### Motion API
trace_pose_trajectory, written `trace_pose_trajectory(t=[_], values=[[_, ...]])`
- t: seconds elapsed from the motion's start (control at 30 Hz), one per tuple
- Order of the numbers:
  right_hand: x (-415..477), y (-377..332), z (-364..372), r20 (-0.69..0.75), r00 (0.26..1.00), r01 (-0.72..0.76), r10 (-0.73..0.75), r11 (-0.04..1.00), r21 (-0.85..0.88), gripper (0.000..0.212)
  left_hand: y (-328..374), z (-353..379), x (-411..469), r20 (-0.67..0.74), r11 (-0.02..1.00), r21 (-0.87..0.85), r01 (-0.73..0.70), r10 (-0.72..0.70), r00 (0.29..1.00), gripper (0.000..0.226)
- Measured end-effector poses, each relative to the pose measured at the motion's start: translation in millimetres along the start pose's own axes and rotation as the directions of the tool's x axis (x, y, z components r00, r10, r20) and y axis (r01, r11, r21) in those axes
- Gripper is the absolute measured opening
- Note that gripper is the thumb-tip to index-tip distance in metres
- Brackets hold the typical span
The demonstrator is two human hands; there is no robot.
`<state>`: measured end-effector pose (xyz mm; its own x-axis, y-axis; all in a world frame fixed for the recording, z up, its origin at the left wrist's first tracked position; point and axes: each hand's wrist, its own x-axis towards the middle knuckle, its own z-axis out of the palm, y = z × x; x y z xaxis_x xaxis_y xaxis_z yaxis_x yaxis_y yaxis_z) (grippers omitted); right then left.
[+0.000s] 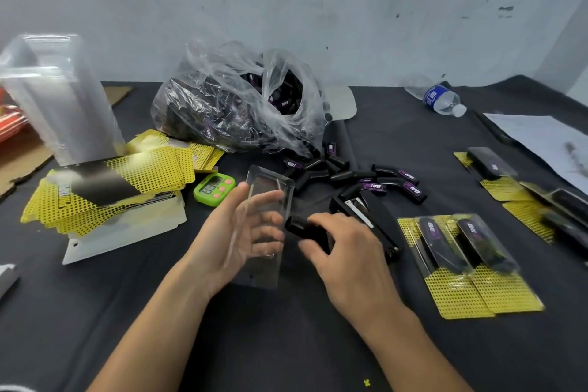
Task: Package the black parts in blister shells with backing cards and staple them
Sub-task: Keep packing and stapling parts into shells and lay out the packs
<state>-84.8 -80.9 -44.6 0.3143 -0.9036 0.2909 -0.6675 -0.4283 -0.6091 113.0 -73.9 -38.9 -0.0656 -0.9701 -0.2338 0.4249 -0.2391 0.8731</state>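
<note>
Both forearms reach in over the dark table [286, 344]. Left hand [235, 232] holds a clear blister shell [270, 188] tilted up off the table, its fingers lightly curled behind the plastic and showing through it, thumb along the shell's left edge. Right hand [346, 258], just beside it, grips a black part [302, 227] between thumb and fingers, the part's free end pointing at the shell's right edge; whether they touch I cannot tell.

Just beyond the right hand lies a black stapler [359, 210], and past that a scatter of loose black parts [366, 175] with purple labels, spilling from a crumpled clear bag [235, 105] farther back. Right of the right hand sit two finished packs [461, 251] side by side on yellow dotted cards, with more packs [509, 175] farther right and a sheet of paper [547, 143] beyond them.

Left of the left hand is a loose heap of yellow and black backing cards [111, 188]; a green timer [213, 188] sits between that heap and the held shell. Behind the cards stands a tall stack of empty shells [54, 95]. Well beyond the right hand, a water bottle [439, 97] lies on its side
</note>
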Motion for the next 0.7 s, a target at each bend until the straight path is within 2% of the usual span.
trace_pose_trajectory(t=[0.1,0.23,0.37,0.47,0.6,0.7], values=[[0.3,8.5,6.5,0.071,0.995,-0.075,0.066,0.989,0.130,0.033,1.3,0.0,1.0,-0.032,1.000,-0.025,-0.005,0.005,0.999,0.073],[-4.3,12.3,6.8,-0.067,0.984,-0.146,0.167,0.958,0.247,0.032,0.9,-0.7,4.2,-0.064,0.999,-0.028,-0.016,0.015,0.998,0.071],[-6.5,14.2,2.3,-0.195,0.974,-0.080,0.116,0.980,0.183,0.034,1.5,-0.1,4.1,-0.064,1.000,-0.001,-0.028,0.028,0.998,0.072],[-7.7,13.6,5.7,-0.173,0.980,-0.066,0.097,0.982,0.177,0.026,0.4,1.2,1.9,-0.071,0.999,0.014,-0.031,0.032,0.997,0.074],[-7.5,12.7,5.7,-0.186,0.981,0.011,0.051,0.946,0.323,0.032,-2.1,2.4,-3.2,-0.059,0.998,0.064,-0.015,0.019,0.998,0.072],[-2.3,15.6,6.1,-0.181,0.976,-0.017,0.120,0.872,0.490,0.029,-2.5,2.7,-4.4,-0.043,0.997,0.078,0.002,0.002,0.999,0.073]])
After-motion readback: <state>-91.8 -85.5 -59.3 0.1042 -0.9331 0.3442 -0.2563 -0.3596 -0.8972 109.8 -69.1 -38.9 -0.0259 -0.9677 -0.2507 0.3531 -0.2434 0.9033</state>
